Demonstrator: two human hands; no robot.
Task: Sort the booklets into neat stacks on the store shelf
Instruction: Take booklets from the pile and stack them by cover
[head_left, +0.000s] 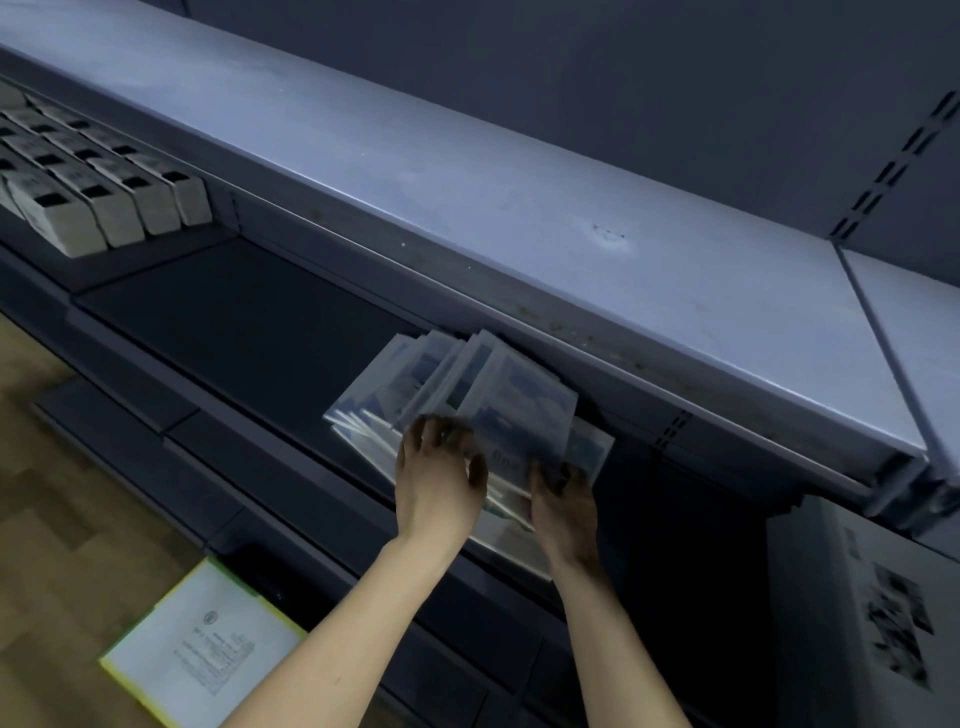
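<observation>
Bare forearms reach up from the lower edge of the head view toward a dark shelf (249, 312) beneath a pale upper shelf (467, 182). Left hand (439, 480): fingers curled over the near edge of the fanned booklets (467, 384), apparently gripping the upper ones, though blur hides the exact contact. Right hand (563, 501): fingers pinching the right-hand edge of the same pile, thumb on top. The booklets lie on the dark shelf near its front lip, splayed at differing angles, some overhanging the edge; no squared stack is yet formed. Pale boxes (104, 202) stand in rows on the shelf to the far left; a yellow-edged document (208, 639) lies on the wooden floor (52, 441) below. Risk, as judged: the covers look glossy, so squeezing or lifting the fan unevenly could let lower booklets slide off the lip and fall to the floor.
</observation>
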